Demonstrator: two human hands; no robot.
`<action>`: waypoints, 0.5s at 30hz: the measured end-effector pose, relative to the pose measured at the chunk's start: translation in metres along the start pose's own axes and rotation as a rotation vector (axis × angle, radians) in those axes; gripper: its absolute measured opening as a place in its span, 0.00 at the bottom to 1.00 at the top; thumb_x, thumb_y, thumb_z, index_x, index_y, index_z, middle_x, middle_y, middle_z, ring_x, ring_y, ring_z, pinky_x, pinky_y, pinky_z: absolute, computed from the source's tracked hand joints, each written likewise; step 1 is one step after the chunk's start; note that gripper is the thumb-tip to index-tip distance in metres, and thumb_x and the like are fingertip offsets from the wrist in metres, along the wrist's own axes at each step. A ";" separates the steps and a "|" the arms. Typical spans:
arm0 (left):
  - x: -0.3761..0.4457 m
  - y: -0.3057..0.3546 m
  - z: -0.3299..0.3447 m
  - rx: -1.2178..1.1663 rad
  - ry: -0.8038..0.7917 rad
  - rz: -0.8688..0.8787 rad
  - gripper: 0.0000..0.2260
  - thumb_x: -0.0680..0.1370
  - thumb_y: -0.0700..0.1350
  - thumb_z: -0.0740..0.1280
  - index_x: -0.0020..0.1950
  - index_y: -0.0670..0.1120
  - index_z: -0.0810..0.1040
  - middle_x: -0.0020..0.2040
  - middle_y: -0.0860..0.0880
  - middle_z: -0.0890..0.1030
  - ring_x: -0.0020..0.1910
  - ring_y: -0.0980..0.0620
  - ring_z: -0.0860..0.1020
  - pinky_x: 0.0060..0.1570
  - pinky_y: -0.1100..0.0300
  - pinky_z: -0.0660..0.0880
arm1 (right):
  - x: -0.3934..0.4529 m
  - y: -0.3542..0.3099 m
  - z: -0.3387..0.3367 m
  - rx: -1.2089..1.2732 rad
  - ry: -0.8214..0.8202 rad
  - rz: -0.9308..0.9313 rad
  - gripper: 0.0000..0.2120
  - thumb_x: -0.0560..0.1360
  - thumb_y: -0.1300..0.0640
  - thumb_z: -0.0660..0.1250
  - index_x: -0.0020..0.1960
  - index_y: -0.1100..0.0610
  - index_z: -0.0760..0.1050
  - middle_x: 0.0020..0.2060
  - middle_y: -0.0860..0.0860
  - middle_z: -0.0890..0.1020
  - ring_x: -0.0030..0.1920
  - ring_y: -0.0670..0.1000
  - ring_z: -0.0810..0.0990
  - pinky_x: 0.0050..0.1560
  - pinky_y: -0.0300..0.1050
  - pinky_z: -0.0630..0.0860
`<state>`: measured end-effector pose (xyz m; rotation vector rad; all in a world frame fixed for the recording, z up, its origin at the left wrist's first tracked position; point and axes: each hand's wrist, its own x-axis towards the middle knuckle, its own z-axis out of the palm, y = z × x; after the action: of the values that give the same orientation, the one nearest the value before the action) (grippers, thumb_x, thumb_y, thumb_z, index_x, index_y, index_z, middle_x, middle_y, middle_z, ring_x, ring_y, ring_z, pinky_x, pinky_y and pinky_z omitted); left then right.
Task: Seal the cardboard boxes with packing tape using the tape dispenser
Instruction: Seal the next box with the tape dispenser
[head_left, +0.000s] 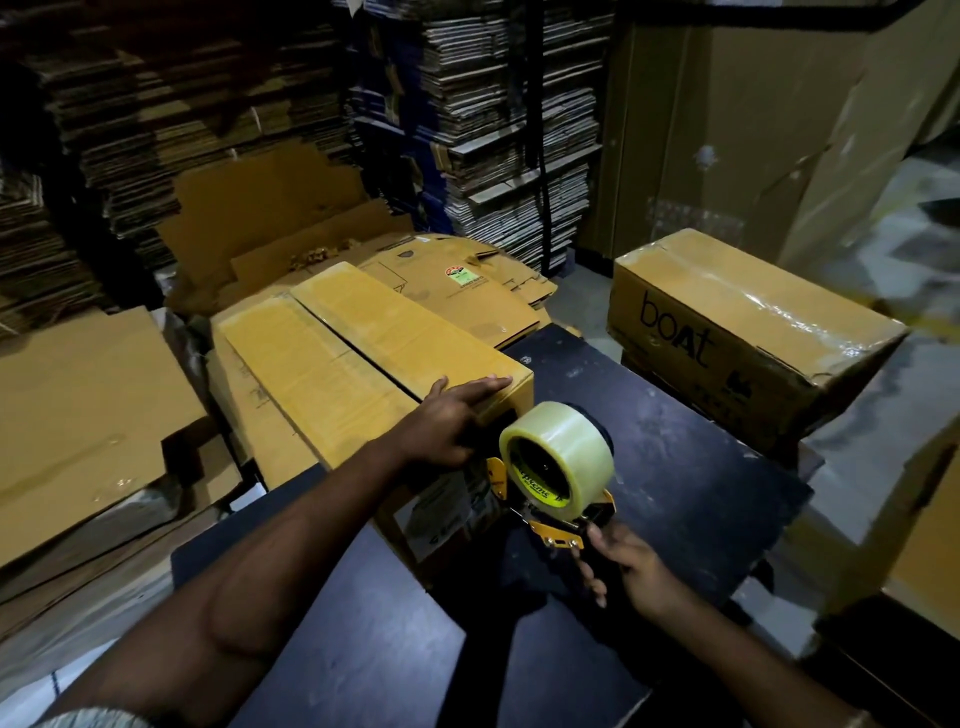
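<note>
— So where is the box (374, 343)?
— On the dark worktop (675, 457). It looks stiff but light. The left hand (441, 421) lies spread flat on its flaps.
— And the other?
— The right hand (628, 566) is wrapped around the tape dispenser (558, 467) handle.

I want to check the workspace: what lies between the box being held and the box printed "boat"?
In the head view, only a bare stretch of the dark table separates the held box from the "boat" box; nothing stands there.
</note>
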<state>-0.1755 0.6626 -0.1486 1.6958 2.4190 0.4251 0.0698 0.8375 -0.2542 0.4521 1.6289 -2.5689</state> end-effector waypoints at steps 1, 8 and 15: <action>-0.001 -0.003 0.002 -0.035 0.028 0.007 0.15 0.74 0.49 0.70 0.56 0.44 0.85 0.79 0.54 0.60 0.78 0.59 0.55 0.71 0.31 0.51 | 0.001 0.000 0.001 -0.015 0.023 0.006 0.32 0.61 0.38 0.78 0.42 0.65 0.71 0.28 0.57 0.70 0.21 0.49 0.66 0.20 0.37 0.62; -0.003 0.008 -0.003 0.017 0.037 0.002 0.04 0.74 0.46 0.73 0.43 0.47 0.86 0.77 0.52 0.65 0.75 0.57 0.62 0.69 0.30 0.54 | -0.019 0.028 -0.038 0.033 0.215 0.117 0.40 0.49 0.32 0.81 0.38 0.64 0.71 0.25 0.56 0.68 0.18 0.48 0.64 0.19 0.34 0.61; 0.001 0.027 -0.008 0.305 -0.061 -0.048 0.06 0.74 0.49 0.68 0.47 0.53 0.84 0.78 0.51 0.55 0.77 0.49 0.57 0.68 0.27 0.59 | -0.020 0.013 -0.042 0.063 0.187 0.050 0.35 0.57 0.34 0.78 0.41 0.65 0.73 0.27 0.57 0.71 0.21 0.50 0.66 0.21 0.37 0.64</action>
<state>-0.1543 0.6712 -0.1326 1.7263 2.5780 -0.0049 0.1002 0.8670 -0.2767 0.7494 1.5708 -2.6162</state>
